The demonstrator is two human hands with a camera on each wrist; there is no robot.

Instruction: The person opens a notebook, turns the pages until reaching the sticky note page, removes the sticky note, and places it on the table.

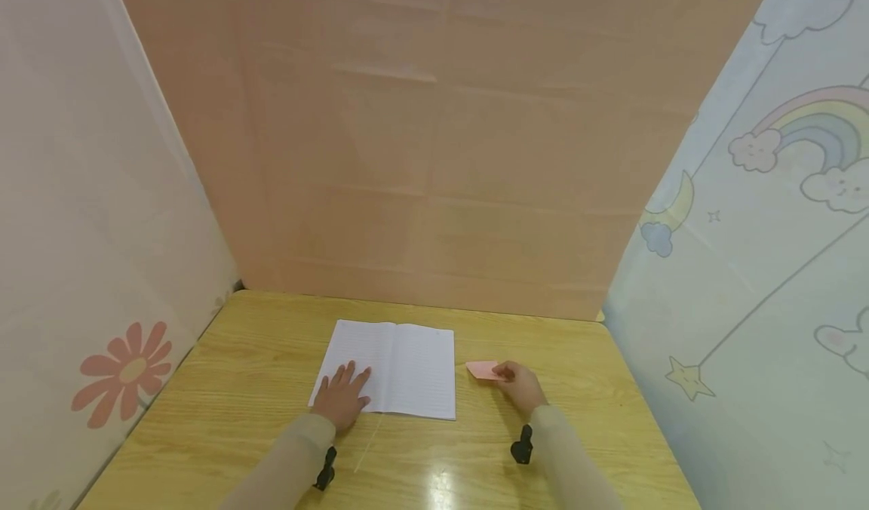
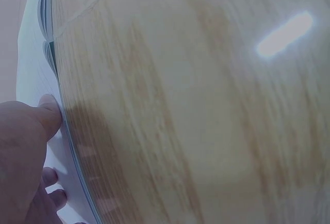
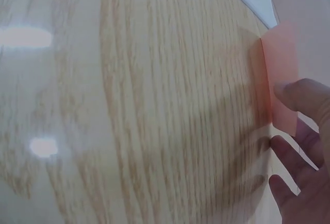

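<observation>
An open notebook [image 1: 424, 370] with lined white pages lies on the table. My left hand [image 1: 342, 398] rests with spread fingers on its left page, near the bottom edge; in the left wrist view the thumb [image 2: 49, 113] lies along the page edge. To the right of the notebook, my right hand [image 1: 521, 386] pinches a small pink paper slip [image 1: 481, 370] between thumb and fingers. In the right wrist view the pink paper [image 3: 281, 74] stands tilted close over the tabletop, its lower edge right at the wood, with the other fingers spread below.
The wooden table [image 1: 258, 359] meets a plain orange-brown backdrop [image 1: 434, 155] at its far edge. Patterned walls flank it on both sides. A thin ribbon bookmark [image 1: 369, 443] trails from the notebook's spine toward the front. Light glares off the tabletop near the front.
</observation>
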